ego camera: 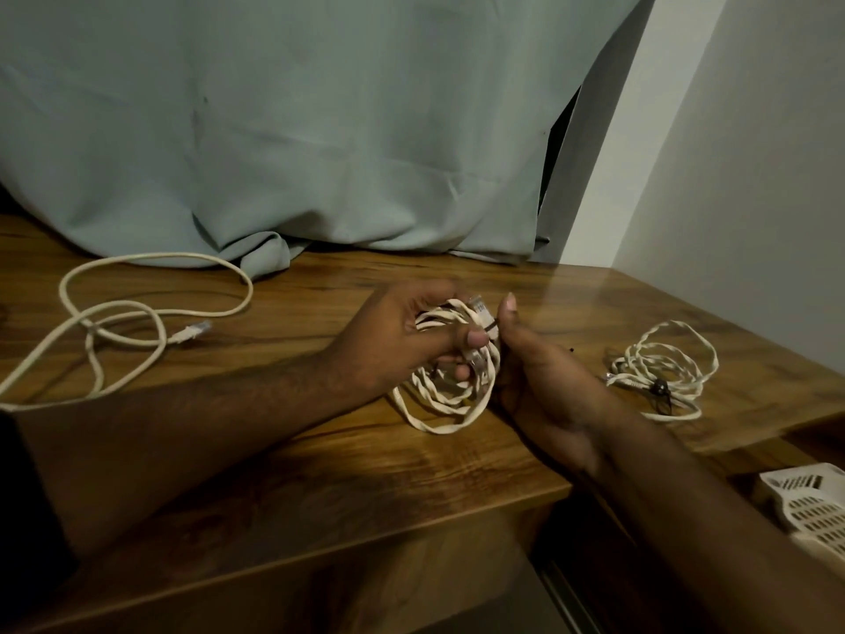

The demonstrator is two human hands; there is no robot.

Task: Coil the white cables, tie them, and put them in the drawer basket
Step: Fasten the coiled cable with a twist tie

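Note:
A coiled white cable [450, 411] hangs between both hands above the middle of the wooden table [320, 450]. My left hand [402, 334] grips the top of the coil, its thumb pressed over the strands and a plug. My right hand [535, 382] holds the coil's right side, where a dark tie shows near the thumb. A second coil [663, 370], bound with a black tie, lies on the table at the right. A loose, uncoiled white cable [137, 313] sprawls at the left, its plug end pointing right.
A pale green curtain [320, 130] hangs behind the table and bunches on its back edge. A white slotted basket [814, 510] sits low at the right, below the table's edge. A white wall [754, 176] stands at the right.

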